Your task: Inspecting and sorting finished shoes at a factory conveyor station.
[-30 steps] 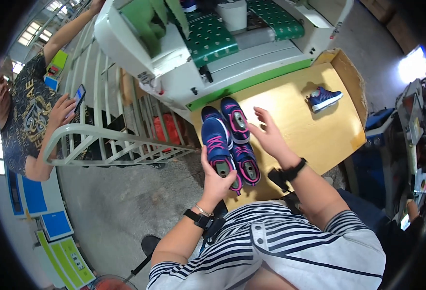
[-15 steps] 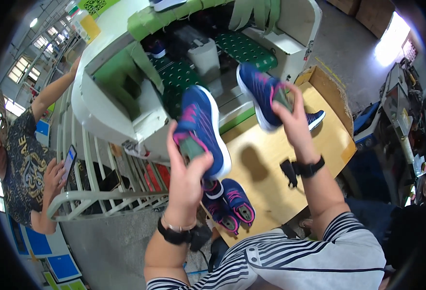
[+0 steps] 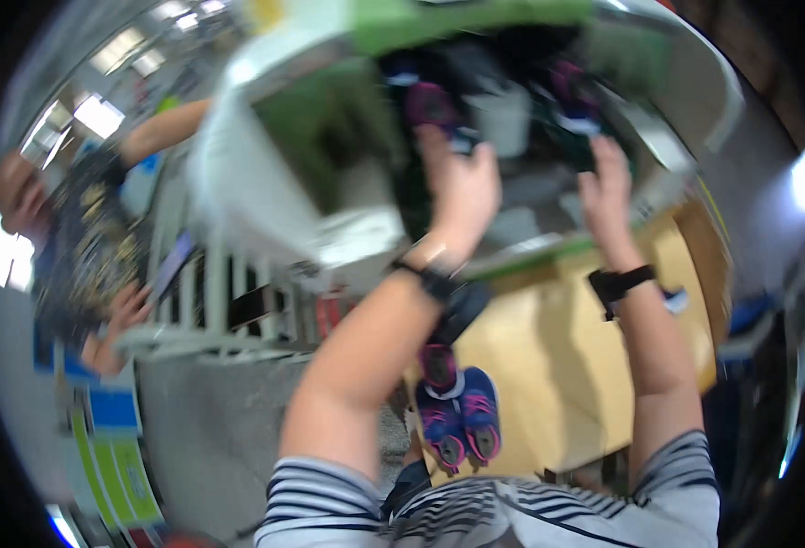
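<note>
Both my hands reach into the opening of a white machine [image 3: 279, 219]. My left hand [image 3: 462, 196] has its thumb and fingers apart at the heel of a blue and pink sneaker [image 3: 430, 105], which lies inside on the left. Further right, my right hand [image 3: 610, 201] has its fingers stretched out just short of another sneaker [image 3: 571, 87]. Motion blur hides whether my fingertips touch the shoes. A pair of blue and pink sneakers, a left one [image 3: 441, 429] and a right one [image 3: 481, 416], stands at the near left of the wooden table [image 3: 521, 365].
Part of one more shoe [image 3: 439, 367] shows behind the pair. A shoe tip [image 3: 674, 300] peeks out past my right wrist, near a cardboard side [image 3: 705, 247]. Green trim [image 3: 475, 13] edges the machine. Left of a pale metal rail [image 3: 192, 342], a person [image 3: 101, 242] holds a phone.
My hands have moved forward from above the table into the machine. The two sneakers they held now lie inside it. The view has tilted and shifted, and the picture is more blurred.
</note>
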`<state>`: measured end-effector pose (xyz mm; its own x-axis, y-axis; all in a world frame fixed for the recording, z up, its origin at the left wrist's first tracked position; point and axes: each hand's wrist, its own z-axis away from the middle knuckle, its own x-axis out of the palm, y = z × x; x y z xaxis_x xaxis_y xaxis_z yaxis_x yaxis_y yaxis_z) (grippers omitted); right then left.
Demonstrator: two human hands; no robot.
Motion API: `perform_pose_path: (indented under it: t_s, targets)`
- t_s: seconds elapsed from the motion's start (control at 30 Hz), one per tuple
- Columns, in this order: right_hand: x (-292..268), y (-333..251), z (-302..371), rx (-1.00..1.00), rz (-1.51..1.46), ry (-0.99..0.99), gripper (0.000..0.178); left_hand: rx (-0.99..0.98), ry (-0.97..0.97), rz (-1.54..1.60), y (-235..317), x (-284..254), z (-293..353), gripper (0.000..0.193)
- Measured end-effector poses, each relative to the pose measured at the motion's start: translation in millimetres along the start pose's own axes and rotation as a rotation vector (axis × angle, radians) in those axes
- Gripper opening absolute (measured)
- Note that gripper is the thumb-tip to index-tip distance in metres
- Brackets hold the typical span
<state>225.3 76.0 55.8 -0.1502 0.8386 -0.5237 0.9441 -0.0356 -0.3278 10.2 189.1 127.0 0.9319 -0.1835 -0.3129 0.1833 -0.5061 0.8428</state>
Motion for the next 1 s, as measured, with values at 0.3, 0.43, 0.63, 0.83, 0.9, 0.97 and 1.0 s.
perform_pose_path:
  t_s: [0.3,0.43,0.63,0.83,0.9,0.97,1.0]
  targets:
    - [-100,53,215,0.516,0.453,-0.526,0.108,0.387,-0.79,-0.479,-1,-113,257,0.052]
    - [-119,33,229,0.759,0.534,-0.209,0.107,0.082,-0.67,-0.429,1,-143,305,0.052]
    - [-132,52,291,1.118,-0.011,0.198,0.077,-0.057,-0.543,-0.481,-2,-165,338,0.056]
    - [-49,-117,250,0.862,-0.54,-0.403,0.079,-0.398,-0.255,-0.401,-32,-153,356,0.086]
    - [-22,-147,236,0.888,-0.62,-0.526,0.084,-0.471,-0.26,-0.36,-36,-132,348,0.096]
    - [13,-165,243,0.816,-0.558,-0.544,0.09,-0.506,-0.143,-0.294,-49,-106,346,0.102]
    - [20,-197,241,0.788,-0.504,-0.603,0.093,-0.496,-0.094,-0.298,-76,-109,349,0.11]
